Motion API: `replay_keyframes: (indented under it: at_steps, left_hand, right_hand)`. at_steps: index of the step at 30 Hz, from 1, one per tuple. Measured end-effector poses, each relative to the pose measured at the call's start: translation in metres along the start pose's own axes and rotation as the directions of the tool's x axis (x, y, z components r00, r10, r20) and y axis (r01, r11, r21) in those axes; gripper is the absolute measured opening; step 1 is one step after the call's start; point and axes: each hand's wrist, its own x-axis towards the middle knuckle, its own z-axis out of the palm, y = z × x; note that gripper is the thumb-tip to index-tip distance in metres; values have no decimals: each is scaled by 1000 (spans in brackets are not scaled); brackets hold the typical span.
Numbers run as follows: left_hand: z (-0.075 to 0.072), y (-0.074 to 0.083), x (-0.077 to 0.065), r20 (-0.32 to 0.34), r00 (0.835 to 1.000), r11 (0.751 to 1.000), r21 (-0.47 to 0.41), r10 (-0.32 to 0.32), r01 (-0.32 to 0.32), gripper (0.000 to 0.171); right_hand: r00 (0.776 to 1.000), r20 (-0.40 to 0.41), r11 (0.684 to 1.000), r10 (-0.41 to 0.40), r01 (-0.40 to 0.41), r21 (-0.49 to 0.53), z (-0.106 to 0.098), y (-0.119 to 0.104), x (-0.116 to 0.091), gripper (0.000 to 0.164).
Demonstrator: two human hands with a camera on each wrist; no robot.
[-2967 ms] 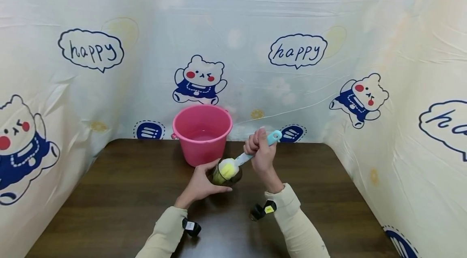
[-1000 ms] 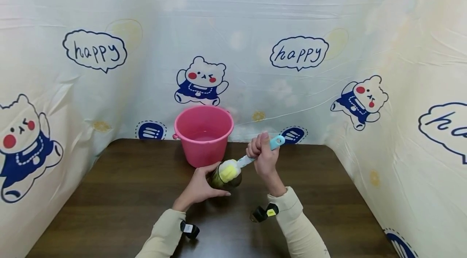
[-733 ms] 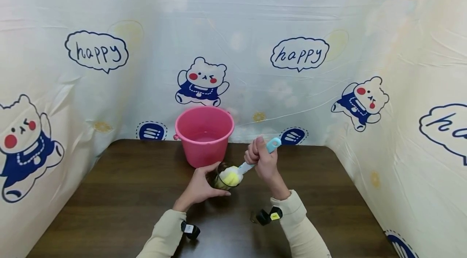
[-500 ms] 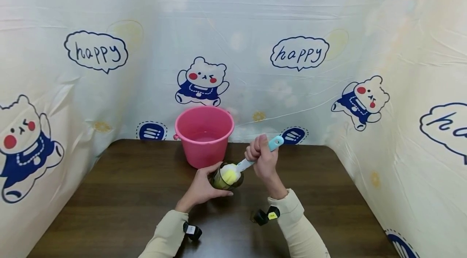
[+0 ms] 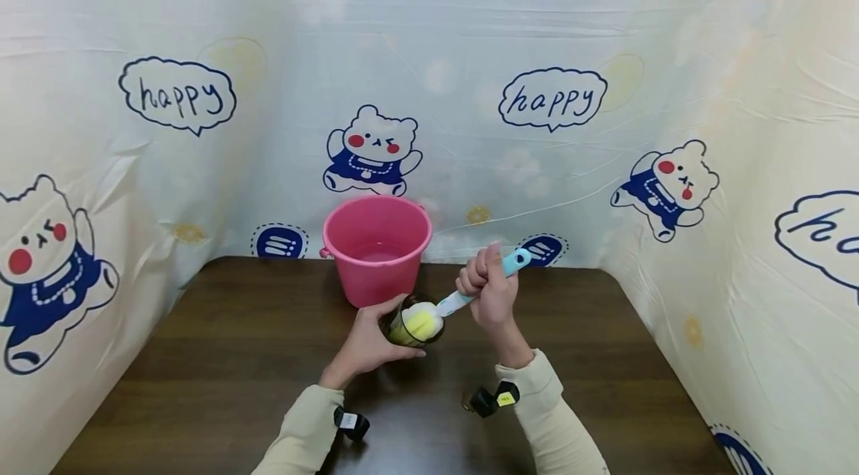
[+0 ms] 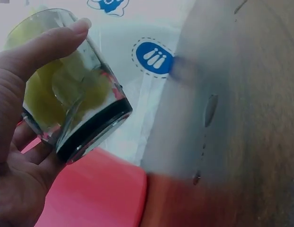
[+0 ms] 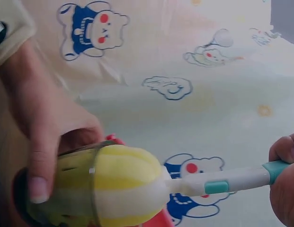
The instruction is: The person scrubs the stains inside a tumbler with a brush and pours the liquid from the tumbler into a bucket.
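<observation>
My left hand (image 5: 371,341) grips a tinted drinking glass (image 6: 73,94), fingers on one side and thumb on the other. The glass is tilted above the table, its mouth toward my right hand. Inside its mouth sits the yellow and white sponge head (image 7: 132,184) of a bottle brush, partly sticking out past the rim. My right hand (image 5: 491,287) holds the brush by its white and light-blue handle (image 5: 455,303), fingers wrapped round it, the blue end with its hanging hole poking out beyond the fist.
A pink bucket (image 5: 378,282) stands right behind the glass, near the back of the dark wooden table (image 5: 235,356). Wet drops (image 6: 210,111) lie on the tabletop. A printed curtain (image 5: 443,35) encloses the back and sides.
The brush head has shifted and turned back and forth in the glass mouth. Over the last half second my right hand has moved slightly right. Both grips stay the same.
</observation>
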Motion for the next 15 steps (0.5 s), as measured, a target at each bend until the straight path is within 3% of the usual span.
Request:
replay_keyframes:
  at_steps: [5,11,15]
  left_hand:
    - [-2,0,2,-5,1000,1000,5,9,-9,90]
    - [-4,0,4,-20,1000,1000,-9,23,-24,89]
    - [-5,8,4,-13,1000,1000,12,-8,9,88]
  right_hand:
    - [999,46,1000,12,-10,-24,1,-4,2,54]
    - [1000,20,1000,-25,25,-11,-7,-20,9,54]
    - [1000,17,1000,-5,5,-29,-7,-14,5,54]
